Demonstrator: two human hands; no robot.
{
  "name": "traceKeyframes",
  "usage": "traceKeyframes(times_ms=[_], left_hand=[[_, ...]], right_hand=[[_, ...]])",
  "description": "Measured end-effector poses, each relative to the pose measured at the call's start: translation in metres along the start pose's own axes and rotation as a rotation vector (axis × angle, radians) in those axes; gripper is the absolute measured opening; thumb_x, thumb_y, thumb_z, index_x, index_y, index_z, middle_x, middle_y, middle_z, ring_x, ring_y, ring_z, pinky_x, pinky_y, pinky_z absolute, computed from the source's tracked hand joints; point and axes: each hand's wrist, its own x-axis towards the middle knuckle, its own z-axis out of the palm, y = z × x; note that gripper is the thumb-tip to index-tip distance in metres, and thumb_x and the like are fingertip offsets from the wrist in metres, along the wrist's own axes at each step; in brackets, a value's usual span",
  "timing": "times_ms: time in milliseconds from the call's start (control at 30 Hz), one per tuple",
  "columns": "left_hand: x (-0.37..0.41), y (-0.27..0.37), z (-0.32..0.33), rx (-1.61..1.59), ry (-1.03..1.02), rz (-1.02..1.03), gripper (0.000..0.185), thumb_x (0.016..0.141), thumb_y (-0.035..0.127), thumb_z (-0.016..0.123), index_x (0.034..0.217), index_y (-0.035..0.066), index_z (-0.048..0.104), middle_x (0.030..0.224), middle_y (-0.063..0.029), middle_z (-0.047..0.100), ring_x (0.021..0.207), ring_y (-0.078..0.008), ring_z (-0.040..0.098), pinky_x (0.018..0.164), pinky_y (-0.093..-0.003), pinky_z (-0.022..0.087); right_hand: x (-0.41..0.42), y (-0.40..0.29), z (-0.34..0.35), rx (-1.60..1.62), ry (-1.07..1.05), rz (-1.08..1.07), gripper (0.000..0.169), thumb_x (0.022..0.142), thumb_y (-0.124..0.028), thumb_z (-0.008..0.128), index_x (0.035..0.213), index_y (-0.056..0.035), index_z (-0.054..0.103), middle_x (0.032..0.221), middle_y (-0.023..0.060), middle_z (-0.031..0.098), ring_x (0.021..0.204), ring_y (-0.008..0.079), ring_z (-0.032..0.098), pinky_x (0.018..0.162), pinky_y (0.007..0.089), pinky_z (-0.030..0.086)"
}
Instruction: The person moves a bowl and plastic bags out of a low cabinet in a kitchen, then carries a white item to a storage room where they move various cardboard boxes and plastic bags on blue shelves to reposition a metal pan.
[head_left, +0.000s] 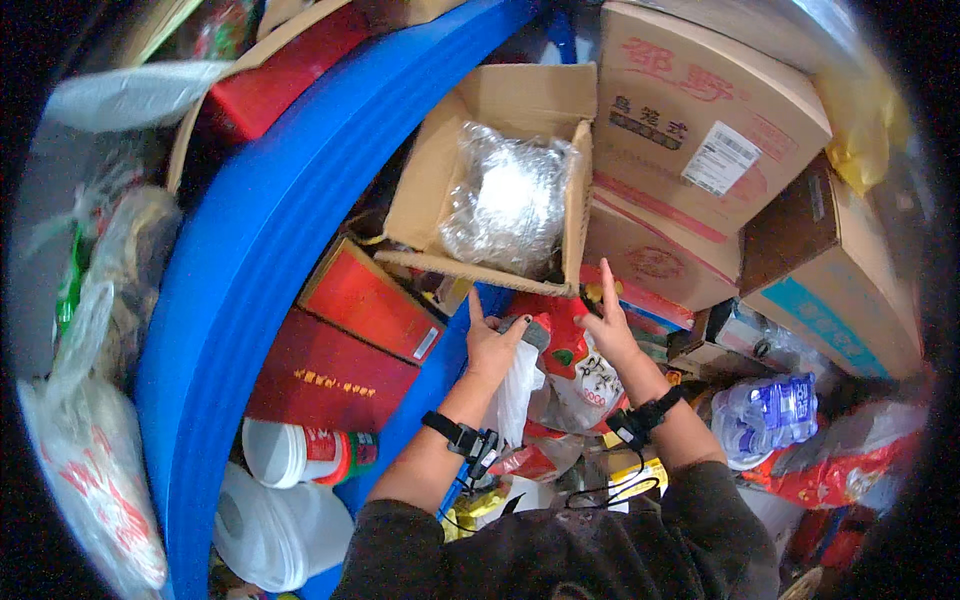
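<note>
An open cardboard box (420, 180) lies ahead of me, its flaps spread. Inside it sits a bundle in clear bubble wrap (510, 195), glaring with reflected light; what is wrapped cannot be made out. My left hand (493, 346) is just below the box's near edge, index finger pointing forward and thumb apart. To its right, my right hand (611, 334) is held the same way near the box's right corner. Neither hand shows anything in its grasp. Whether the fingertips touch the box is unclear. Between the forearms are a red-and-white printed bag (592, 382) and a white plastic bag (517, 397).
A blue shelf edge (225, 247) curves along the left. Red boxes (337, 367) and white plastic tubs (277, 525) sit on the shelf below it. Large cartons (675, 82) stand at right, near a shrink-wrapped pack of bottles (765, 416). Bagged goods (105, 465) are far left.
</note>
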Motion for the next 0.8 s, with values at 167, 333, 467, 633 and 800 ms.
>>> traceKeyframes(times_ms=[167,333,467,633,800], left_hand=[[-0.011,0.004,-0.015,0.006,-0.073,-0.027,0.089,0.067,0.018,0.067,0.135,0.007,0.01,0.071,-0.0067,0.052,0.059,-0.0128,0.047,0.051,-0.0256,0.04],[0.044,-0.008,-0.009,-0.361,-0.022,-0.006,0.083,0.071,0.009,0.06,0.135,0.009,0.008,0.088,-0.0105,0.053,0.071,-0.0149,0.052,0.06,-0.0249,0.044],[0.059,-0.013,0.017,-0.422,-0.091,0.319,0.046,0.075,0.0,0.056,0.116,0.006,0.037,0.107,-0.0043,0.047,0.096,-0.0156,0.045,0.084,-0.0229,0.037],[0.08,0.031,0.015,-0.459,-0.128,0.017,0.087,0.072,0.001,0.052,0.132,0.004,-0.011,0.107,-0.0154,0.053,0.099,-0.0205,0.05,0.082,-0.0249,0.039],[0.063,0.003,0.019,-0.238,0.046,0.195,0.091,0.068,0.004,0.057,0.133,0.006,-0.008,0.101,-0.0165,0.054,0.09,-0.0235,0.054,0.076,-0.0277,0.043]], right_hand=[[0.015,-0.027,0.023,-0.352,0.142,-0.224,0.106,0.063,-0.019,0.073,0.132,0.0004,-0.005,0.135,0.0226,0.015,0.125,0.0309,0.02,0.101,0.0343,0.02],[0.037,-0.004,0.052,-0.158,0.099,-0.233,0.079,0.064,-0.013,0.071,0.126,0.0017,0.024,0.126,0.0192,0.031,0.117,0.0287,0.031,0.095,0.0322,0.029],[0.031,0.034,0.058,0.047,0.129,-0.162,0.047,0.072,-0.006,0.063,0.113,-0.0009,0.041,0.104,0.0139,0.051,0.096,0.0219,0.05,0.08,0.0313,0.041],[0.054,-0.009,0.058,-0.241,0.239,-0.128,0.042,0.071,-0.009,0.064,0.109,-0.0022,0.046,0.098,0.0191,0.055,0.09,0.0302,0.055,0.076,0.0336,0.044],[0.049,0.01,0.052,-0.177,0.13,-0.348,0.065,0.065,-0.005,0.066,0.12,-0.0006,0.033,0.115,0.0176,0.044,0.109,0.0292,0.043,0.089,0.0327,0.036]])
